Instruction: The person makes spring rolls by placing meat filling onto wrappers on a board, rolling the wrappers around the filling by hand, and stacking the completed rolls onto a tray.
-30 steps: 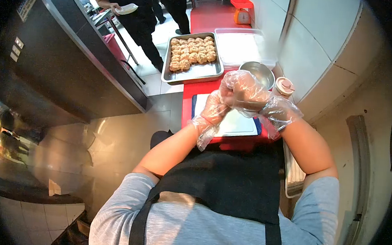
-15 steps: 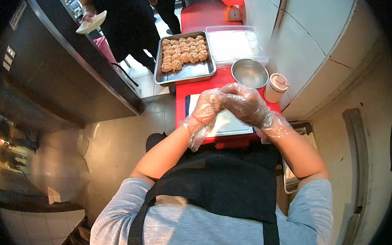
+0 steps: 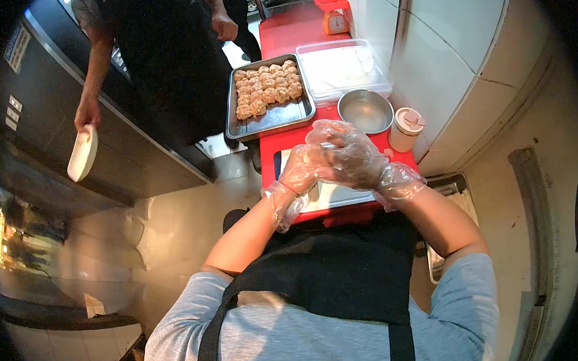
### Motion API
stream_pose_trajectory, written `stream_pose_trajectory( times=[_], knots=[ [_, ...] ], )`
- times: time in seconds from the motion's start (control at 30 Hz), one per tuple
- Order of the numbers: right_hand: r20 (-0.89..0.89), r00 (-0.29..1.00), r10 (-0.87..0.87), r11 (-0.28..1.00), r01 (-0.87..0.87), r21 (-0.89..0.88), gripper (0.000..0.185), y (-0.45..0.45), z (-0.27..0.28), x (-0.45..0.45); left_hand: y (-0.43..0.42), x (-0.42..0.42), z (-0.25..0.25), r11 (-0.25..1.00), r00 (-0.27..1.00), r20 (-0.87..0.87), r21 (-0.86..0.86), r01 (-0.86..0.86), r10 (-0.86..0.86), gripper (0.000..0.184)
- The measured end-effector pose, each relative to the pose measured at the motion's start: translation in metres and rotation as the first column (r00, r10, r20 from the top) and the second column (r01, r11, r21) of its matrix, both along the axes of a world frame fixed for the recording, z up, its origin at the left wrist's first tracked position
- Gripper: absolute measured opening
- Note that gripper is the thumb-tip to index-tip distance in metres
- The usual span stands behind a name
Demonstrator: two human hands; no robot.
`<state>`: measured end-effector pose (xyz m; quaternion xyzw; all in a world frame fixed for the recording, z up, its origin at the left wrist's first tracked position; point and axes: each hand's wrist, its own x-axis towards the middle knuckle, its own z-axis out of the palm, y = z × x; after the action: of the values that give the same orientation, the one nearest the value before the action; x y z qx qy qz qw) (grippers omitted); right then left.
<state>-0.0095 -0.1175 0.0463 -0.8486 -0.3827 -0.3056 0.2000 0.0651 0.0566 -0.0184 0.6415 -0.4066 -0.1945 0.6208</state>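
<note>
Both my hands wear clear plastic gloves and are cupped together over a white cutting board point(image 3: 337, 197). My left hand point(image 3: 300, 170) is closed below and to the left. Over it curls my right hand point(image 3: 351, 159), its fingers wrapped towards the left palm. Whatever lies between the palms is hidden. Just beyond my hands, a metal bowl point(image 3: 366, 112) holds a clear liquid. Farther left, a metal tray point(image 3: 291, 116) carries rows of raw-looking, lumpy meatballs point(image 3: 268, 86).
A lidded white cup point(image 3: 406, 129) stands by the tiled wall. Behind the bowl is a clear plastic container point(image 3: 342, 68), and an orange kitchen scale point(image 3: 335, 21) sits at the red table's point(image 3: 284, 34) far end. At left, a person in a black apron point(image 3: 164, 60) holds a white dish point(image 3: 83, 153).
My right hand has turned flatter over my left, and both stay together above the board. The person at left has come closer, the white dish now lower and farther left.
</note>
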Motion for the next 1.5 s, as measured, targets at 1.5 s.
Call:
stream_pose_trajectory(
  times=[1.5],
  knots=[
    [-0.52,0.836,0.178,0.935,0.022,0.355,0.022,0.001,0.004,-0.003,0.0,0.011,0.005,0.968,0.842,0.505,0.242,0.071,-0.188,0.066]
  ],
)
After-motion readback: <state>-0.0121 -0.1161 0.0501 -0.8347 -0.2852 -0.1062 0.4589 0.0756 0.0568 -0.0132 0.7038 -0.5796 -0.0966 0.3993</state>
